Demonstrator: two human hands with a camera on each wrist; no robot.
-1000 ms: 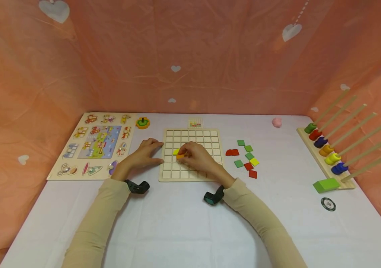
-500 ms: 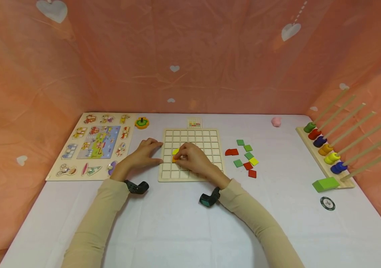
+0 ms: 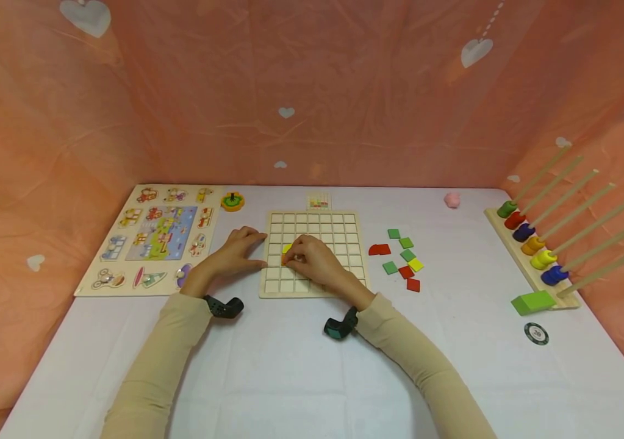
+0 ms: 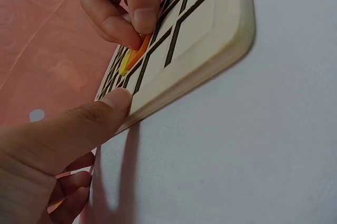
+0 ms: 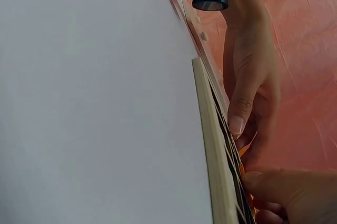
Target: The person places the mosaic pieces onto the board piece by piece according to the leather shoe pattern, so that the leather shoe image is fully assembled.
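Note:
A wooden grid board [image 3: 339, 228] lies in the middle of the white table. My right hand [image 3: 317, 262] pinches an orange tile [image 4: 138, 55] between thumb and fingers, low over a cell at the board's left side. Just beyond it a yellow tile [image 4: 125, 64] sits on the grid, partly hidden by that hand in the head view. At the board's left edge rests my left hand [image 3: 235, 252], thumb and fingers spread and touching the rim. In the right wrist view the orange tile is mostly covered by fingers.
Loose green, red and yellow tiles [image 3: 407, 256] lie right of the board. A small pattern card [image 3: 319, 201] stands behind it. On the left is a picture puzzle [image 3: 163, 231]; at far right, a pegged ring stacker [image 3: 531, 253], a green block [image 3: 533, 302] and a round chip [image 3: 536, 333].
My right hand has shifted slightly left with the orange tile and lowered it to the cell nearer the left edge. The left hand keeps its place on the rim.

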